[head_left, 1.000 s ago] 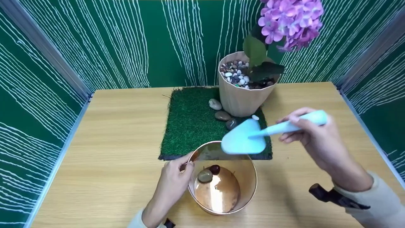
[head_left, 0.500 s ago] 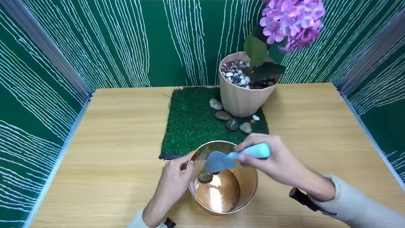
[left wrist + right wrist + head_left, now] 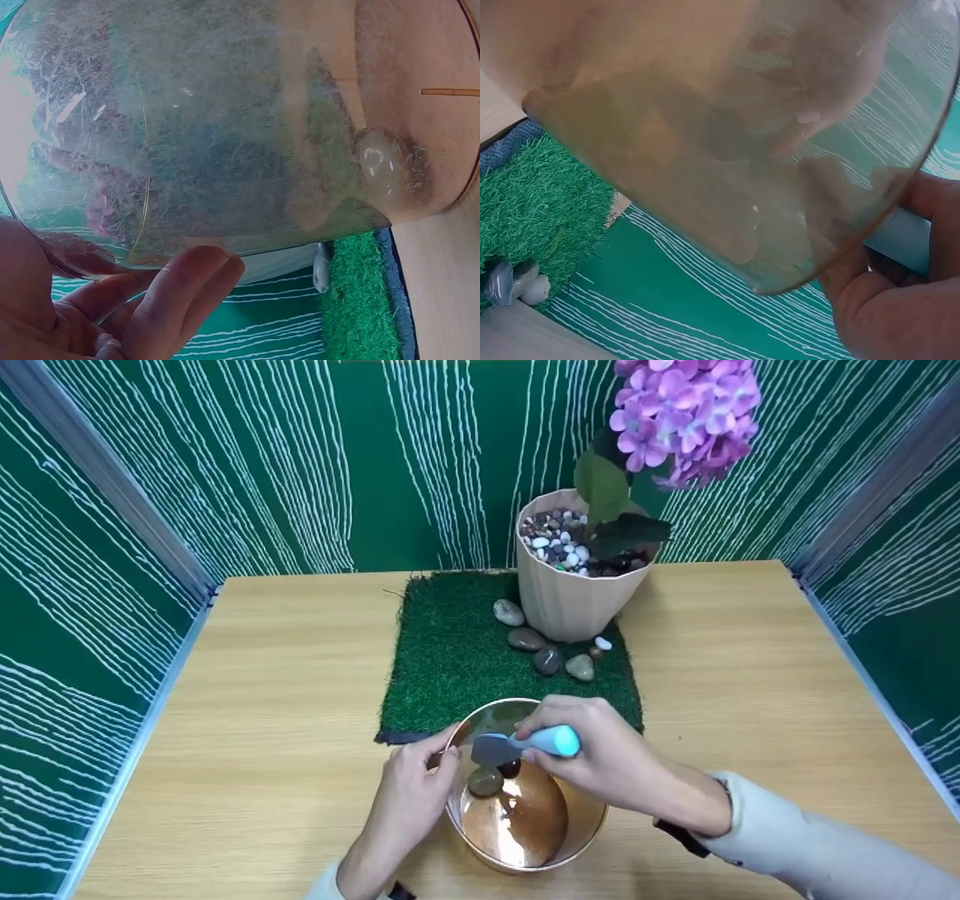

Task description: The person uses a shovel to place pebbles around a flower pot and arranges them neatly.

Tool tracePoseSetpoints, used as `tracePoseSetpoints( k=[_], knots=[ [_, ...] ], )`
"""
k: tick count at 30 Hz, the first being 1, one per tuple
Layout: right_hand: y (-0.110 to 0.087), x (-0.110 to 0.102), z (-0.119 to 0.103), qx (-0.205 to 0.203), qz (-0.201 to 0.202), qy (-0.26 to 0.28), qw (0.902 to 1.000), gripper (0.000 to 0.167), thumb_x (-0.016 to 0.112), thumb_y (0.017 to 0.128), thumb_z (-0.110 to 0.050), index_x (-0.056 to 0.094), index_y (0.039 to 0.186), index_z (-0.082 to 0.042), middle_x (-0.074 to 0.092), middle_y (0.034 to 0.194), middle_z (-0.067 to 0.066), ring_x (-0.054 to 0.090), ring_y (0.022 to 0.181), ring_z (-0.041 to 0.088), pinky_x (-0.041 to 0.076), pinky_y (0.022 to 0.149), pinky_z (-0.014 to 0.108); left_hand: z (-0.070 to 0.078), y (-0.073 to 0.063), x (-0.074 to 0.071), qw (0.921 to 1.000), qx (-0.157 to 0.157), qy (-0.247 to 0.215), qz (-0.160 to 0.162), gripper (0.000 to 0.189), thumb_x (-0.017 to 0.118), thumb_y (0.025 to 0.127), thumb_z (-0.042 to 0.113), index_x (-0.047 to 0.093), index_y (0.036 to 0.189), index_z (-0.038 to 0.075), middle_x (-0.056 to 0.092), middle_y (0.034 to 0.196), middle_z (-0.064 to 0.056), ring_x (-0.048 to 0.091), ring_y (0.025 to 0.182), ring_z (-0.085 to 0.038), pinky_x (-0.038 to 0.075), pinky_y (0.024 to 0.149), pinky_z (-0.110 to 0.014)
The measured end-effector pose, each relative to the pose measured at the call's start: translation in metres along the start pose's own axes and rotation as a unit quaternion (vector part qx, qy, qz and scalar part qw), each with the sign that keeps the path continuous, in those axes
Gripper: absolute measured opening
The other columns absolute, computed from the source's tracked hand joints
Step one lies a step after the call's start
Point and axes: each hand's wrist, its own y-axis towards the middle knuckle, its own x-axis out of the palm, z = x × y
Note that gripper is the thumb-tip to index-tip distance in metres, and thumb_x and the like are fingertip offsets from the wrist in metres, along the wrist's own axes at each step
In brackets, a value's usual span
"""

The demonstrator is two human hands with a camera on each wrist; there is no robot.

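A clear amber plastic bucket stands at the table's front, with a grey-green stone and a dark red stone at its bottom. My left hand pinches the bucket's rim at its left side; the left wrist view shows those fingers at the rim. My right hand grips the light blue handle of a small trowel. The trowel's blade is tilted down inside the bucket, above the two stones. Whether it touches them I cannot tell.
Behind the bucket lies a green artificial grass mat. On it stand a beige flowerpot with pebbles and a purple hydrangea, and several stones, including a dark grey stone. Green walls with white lines enclose the wooden table.
My right hand has swung left and down from the right of the bucket, carrying the trowel into it. The left hand has stayed on the rim.
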Motion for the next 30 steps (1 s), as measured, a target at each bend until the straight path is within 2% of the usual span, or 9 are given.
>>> tracePoseSetpoints(
  k=[5,11,17,26,30],
  knots=[
    [0.005,0.005,0.003,0.009,-0.03,-0.01,0.9995,0.016,0.077,0.092,-0.001,0.08,0.105,-0.009,0.077,0.104,-0.001,0.07,0.095,0.013,0.062,0.093,0.038,0.0,-0.001,0.0,1.0,0.002,0.002,0.0,0.041,0.056,0.101,0.01,0.068,0.14,0.003,0.07,0.133,-0.017,0.068,0.112,-0.019,0.061,0.089,-0.038],
    [0.008,0.011,0.005,0.015,-0.043,-0.025,0.9986,0.015,0.077,0.092,-0.003,0.08,0.106,-0.008,0.079,0.103,0.001,0.072,0.099,0.015,0.06,0.097,0.042,0.001,-0.001,-0.001,0.9999,0.009,-0.003,0.004,0.041,0.057,0.101,0.01,0.068,0.14,0.003,0.07,0.134,-0.017,0.068,0.105,-0.019,0.061,0.086,-0.036],
    [0.008,0.014,0.004,0.011,-0.044,-0.04,0.9982,0.014,0.078,0.091,-0.003,0.081,0.105,-0.007,0.078,0.101,0.0,0.072,0.097,0.016,0.061,0.096,0.042,0.001,-0.002,-0.001,0.9998,0.019,-0.005,0.008,0.041,0.059,0.1,0.01,0.068,0.139,0.002,0.07,0.134,-0.017,0.067,0.1,-0.019,0.06,0.083,-0.033],
    [0.008,0.018,0.008,-0.005,-0.055,-0.062,0.9966,0.013,0.078,0.091,-0.002,0.082,0.103,-0.007,0.076,0.099,0.0,0.07,0.093,0.012,0.062,0.09,0.039,0.001,-0.002,0.001,0.9997,0.009,0.01,0.02,0.041,0.057,0.099,0.009,0.071,0.137,0.006,0.074,0.126,-0.012,0.068,0.107,-0.017,0.061,0.091,-0.042],
    [0.007,0.018,0.009,-0.008,-0.058,-0.055,0.9968,0.012,0.078,0.091,-0.003,0.082,0.102,-0.007,0.077,0.097,0.0,0.071,0.092,0.012,0.063,0.089,0.038,0.002,-0.001,0.001,0.9997,0.003,0.015,0.02,0.041,0.057,0.099,0.01,0.072,0.137,0.008,0.075,0.124,-0.01,0.065,0.091,-0.016,0.058,0.081,-0.034]
  ],
)
